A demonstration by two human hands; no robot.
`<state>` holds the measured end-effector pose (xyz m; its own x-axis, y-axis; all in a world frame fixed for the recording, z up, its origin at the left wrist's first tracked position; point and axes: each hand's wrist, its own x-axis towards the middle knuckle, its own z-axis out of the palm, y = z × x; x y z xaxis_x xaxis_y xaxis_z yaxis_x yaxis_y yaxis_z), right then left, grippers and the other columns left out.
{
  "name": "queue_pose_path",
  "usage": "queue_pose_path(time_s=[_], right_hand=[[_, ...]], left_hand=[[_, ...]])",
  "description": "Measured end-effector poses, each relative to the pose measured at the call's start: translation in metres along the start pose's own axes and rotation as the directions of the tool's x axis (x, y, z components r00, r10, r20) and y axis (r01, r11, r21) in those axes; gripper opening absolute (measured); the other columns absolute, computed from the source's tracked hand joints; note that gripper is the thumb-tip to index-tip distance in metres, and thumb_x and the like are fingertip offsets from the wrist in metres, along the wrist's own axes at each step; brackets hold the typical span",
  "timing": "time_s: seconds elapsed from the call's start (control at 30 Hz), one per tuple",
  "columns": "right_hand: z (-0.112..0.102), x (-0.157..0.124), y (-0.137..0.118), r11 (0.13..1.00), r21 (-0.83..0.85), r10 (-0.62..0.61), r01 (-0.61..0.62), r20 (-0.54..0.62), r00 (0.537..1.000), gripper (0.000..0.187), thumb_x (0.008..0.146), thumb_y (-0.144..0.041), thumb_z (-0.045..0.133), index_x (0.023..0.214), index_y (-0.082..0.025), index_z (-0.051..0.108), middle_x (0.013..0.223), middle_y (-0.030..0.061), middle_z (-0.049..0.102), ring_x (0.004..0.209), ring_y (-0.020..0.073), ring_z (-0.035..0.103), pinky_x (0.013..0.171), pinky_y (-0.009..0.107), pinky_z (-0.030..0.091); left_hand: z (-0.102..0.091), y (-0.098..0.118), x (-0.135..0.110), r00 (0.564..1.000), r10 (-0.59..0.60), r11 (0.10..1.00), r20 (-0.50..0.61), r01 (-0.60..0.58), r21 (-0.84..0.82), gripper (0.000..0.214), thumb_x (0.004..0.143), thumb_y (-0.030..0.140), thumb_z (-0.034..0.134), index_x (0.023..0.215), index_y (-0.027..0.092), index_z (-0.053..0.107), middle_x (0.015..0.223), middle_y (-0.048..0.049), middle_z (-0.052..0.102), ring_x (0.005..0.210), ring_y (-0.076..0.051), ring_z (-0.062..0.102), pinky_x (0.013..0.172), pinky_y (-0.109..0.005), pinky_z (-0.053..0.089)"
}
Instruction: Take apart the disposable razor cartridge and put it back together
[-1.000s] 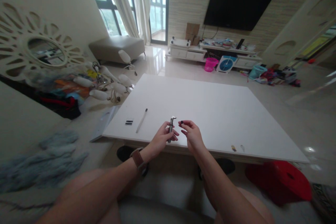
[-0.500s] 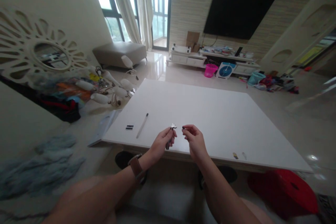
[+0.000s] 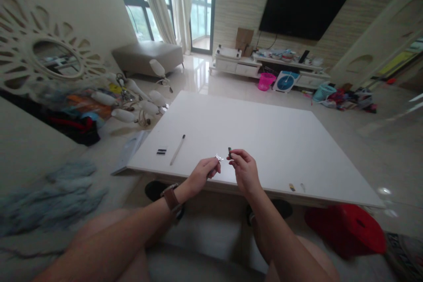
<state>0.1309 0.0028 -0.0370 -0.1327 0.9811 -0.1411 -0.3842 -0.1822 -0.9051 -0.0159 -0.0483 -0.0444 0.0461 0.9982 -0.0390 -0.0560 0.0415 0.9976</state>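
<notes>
My left hand (image 3: 203, 172) is closed round a small tool with a shiny silver head (image 3: 218, 157). The tool's dark handle is mostly hidden by the fingers, and its exact kind is unclear. Just to the right, my right hand (image 3: 243, 168) pinches a small dark piece (image 3: 229, 152) between thumb and fingertips, held upright. A narrow gap separates the piece from the silver head. Both hands are above the near edge of the white table (image 3: 264, 132). Left of them lie a slim whitish stick with a black tip (image 3: 178, 150) and a small card with dark strips (image 3: 161, 151).
Near the right front edge lie a small yellow-and-dark item (image 3: 291, 187) and a small pale clip-like item (image 3: 302, 187). A red stool (image 3: 350, 231) stands below that corner. A lamp with several white shades (image 3: 148, 106) is beyond the table's left side.
My right hand has turned the dark piece so that more of it sticks up above the fingertips. The left hand has tilted the tool, hiding its handle more. The view has shifted down slightly.
</notes>
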Motion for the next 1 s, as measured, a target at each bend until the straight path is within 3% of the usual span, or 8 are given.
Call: queue_pose_path(time_s=[0.2,0.33,0.53,0.7,0.87,1.0], right_hand=[[-0.002,-0.003,0.002,0.992,-0.031,-0.121,0.122,0.043,0.992,0.022,0.064,-0.022,0.079,0.076,-0.021,0.06,0.072,-0.0033,0.06,0.071,0.0139,0.06,0.063,0.025,0.044],[-0.002,-0.005,0.003,0.995,-0.026,-0.098,0.101,0.085,0.992,0.027,0.066,-0.024,0.079,0.088,-0.023,0.063,0.076,-0.0033,0.061,0.073,0.0143,0.062,0.063,0.025,0.043],[-0.003,-0.006,0.006,0.987,-0.11,-0.109,0.121,0.104,0.988,0.016,0.07,-0.027,0.079,0.081,-0.022,0.067,0.079,-0.0008,0.064,0.075,0.0148,0.057,0.066,0.026,0.044],[-0.006,-0.008,0.003,0.961,-0.218,-0.147,0.17,0.117,0.982,0.011,0.072,-0.024,0.078,0.079,-0.022,0.07,0.085,0.0014,0.068,0.088,0.018,0.061,0.075,0.029,0.046],[-0.004,-0.012,-0.004,0.893,-0.33,-0.26,0.306,0.175,0.949,0.002,0.075,-0.023,0.073,0.075,-0.023,0.072,0.1,0.0051,0.066,0.097,0.0205,0.061,0.07,0.027,0.047],[-0.002,-0.015,-0.003,0.83,-0.387,-0.335,0.402,0.23,0.914,0.006,0.076,-0.02,0.072,0.075,-0.025,0.075,0.099,0.0053,0.063,0.093,0.0193,0.061,0.068,0.028,0.047]], left_hand=[[-0.001,0.001,-0.002,1.0,0.009,1.0,0.012,-0.009,0.011,0.049,0.092,0.051,0.044,0.059,0.017,0.057,0.044,0.0046,0.034,0.044,-0.01,0.03,0.049,-0.026,0.023],[-0.002,-0.001,-0.001,1.0,0.006,0.999,-0.024,-0.007,-0.034,0.051,0.092,0.054,0.046,0.057,0.017,0.055,0.043,0.0054,0.031,0.043,-0.009,0.027,0.047,-0.025,0.021],[-0.002,-0.002,-0.001,0.998,-0.031,0.99,-0.054,0.023,-0.136,0.056,0.086,0.065,0.053,0.06,0.016,0.056,0.043,0.0068,0.028,0.041,-0.007,0.023,0.044,-0.024,0.016],[-0.002,0.001,-0.002,0.996,-0.057,0.98,-0.07,0.043,-0.192,0.055,0.087,0.063,0.052,0.059,0.016,0.054,0.044,0.0071,0.027,0.041,-0.006,0.023,0.043,-0.023,0.015],[0.0,0.001,-0.001,0.997,-0.057,0.959,-0.045,0.043,-0.28,0.051,0.089,0.057,0.05,0.061,0.015,0.056,0.043,0.0077,0.026,0.04,-0.006,0.021,0.042,-0.022,0.016],[0.002,0.002,-0.002,0.998,-0.057,0.963,-0.031,0.047,-0.266,0.037,0.083,0.051,0.062,0.072,0.015,0.06,0.046,0.0096,0.028,0.041,-0.005,0.02,0.042,-0.021,0.016]])
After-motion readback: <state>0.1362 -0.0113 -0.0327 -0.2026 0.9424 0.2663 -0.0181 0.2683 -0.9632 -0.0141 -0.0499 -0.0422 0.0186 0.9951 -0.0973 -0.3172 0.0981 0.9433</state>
